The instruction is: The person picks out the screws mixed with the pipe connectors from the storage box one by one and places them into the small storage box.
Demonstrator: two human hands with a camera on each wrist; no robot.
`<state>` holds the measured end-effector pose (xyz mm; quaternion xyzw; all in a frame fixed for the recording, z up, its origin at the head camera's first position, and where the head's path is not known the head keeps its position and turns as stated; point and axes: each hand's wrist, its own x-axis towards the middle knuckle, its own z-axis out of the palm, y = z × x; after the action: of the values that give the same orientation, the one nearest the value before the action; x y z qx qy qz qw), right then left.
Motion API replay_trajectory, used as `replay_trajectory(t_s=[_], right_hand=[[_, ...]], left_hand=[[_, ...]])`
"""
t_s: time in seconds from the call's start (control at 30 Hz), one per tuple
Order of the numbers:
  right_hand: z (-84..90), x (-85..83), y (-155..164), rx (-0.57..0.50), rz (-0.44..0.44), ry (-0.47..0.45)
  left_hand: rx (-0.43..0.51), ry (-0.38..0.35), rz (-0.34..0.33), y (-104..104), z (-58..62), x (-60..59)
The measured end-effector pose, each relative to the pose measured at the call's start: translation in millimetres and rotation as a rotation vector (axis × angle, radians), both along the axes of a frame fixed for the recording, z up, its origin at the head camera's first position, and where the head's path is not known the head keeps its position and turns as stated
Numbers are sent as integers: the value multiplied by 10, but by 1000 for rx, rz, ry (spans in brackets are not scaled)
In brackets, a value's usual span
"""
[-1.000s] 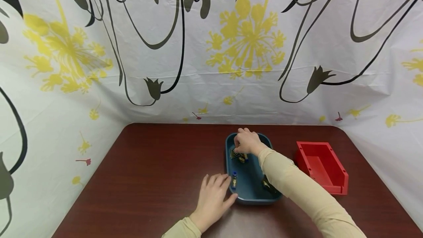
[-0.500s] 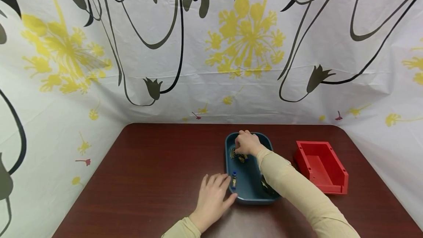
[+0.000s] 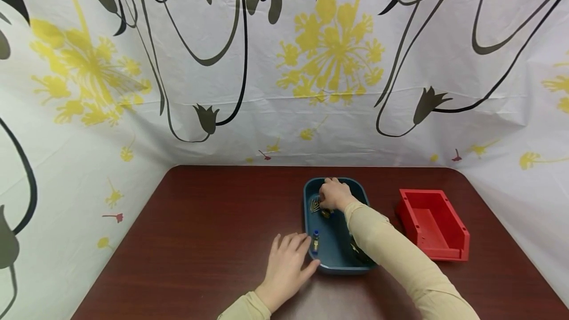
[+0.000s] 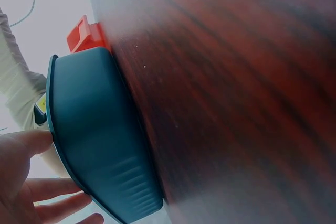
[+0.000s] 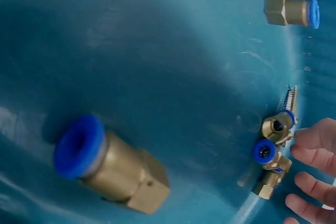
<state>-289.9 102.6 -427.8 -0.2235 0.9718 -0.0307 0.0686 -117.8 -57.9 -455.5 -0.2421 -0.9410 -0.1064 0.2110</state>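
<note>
A dark blue tray [image 3: 334, 263] sits on the brown table [image 3: 200, 221]. My right hand [image 3: 332, 195] reaches into the tray's far left end. Its bent fingertips [image 5: 314, 159] touch a cluster of brass fittings with blue collars [image 5: 272, 151], next to some screws [image 5: 290, 100]; no fitting is lifted. Another brass fitting [image 5: 107, 163] lies near the wrist camera, and one more [image 5: 289, 11] lies further off. My left hand [image 3: 286, 264] lies flat on the table, thumb [image 4: 26, 142] against the tray's near left corner [image 4: 100, 145]. A single fitting [image 3: 315, 241] lies by that edge.
A red open bin [image 3: 433, 223] stands on the table to the right of the tray, also showing behind the tray [image 4: 84, 32]. A flowered sheet [image 3: 284, 63] walls in the table at the back and both sides.
My right hand has shifted slightly nearer inside the tray and lowered onto the cluster of fittings. The left hand and the tray have stayed put.
</note>
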Motion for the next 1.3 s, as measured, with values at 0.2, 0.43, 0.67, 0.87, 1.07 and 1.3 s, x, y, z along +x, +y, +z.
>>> replay_trajectory(t_s=[0.2, 0.43, 0.67, 0.87, 1.07, 1.3], right_hand=[[-82, -42, -5, 16, -11, 0], [-141, -58, 4, 33, -6, 7], [-147, -49, 5, 30, -9, 9], [-184, -61, -6, 37, -11, 15], [-215, -68, -33, 44, -28, 9], [-199, -44, -39, 19, -53, -1]], left_hand=[[6, 6, -2, -4, -9, -3], [9, -11, 2, -10, -3, -2], [9, -10, 0, -6, 2, 2], [10, -13, 0, -3, -1, 2], [17, -18, 0, 0, 1, 2], [12, -9, 0, -3, 3, 2]])
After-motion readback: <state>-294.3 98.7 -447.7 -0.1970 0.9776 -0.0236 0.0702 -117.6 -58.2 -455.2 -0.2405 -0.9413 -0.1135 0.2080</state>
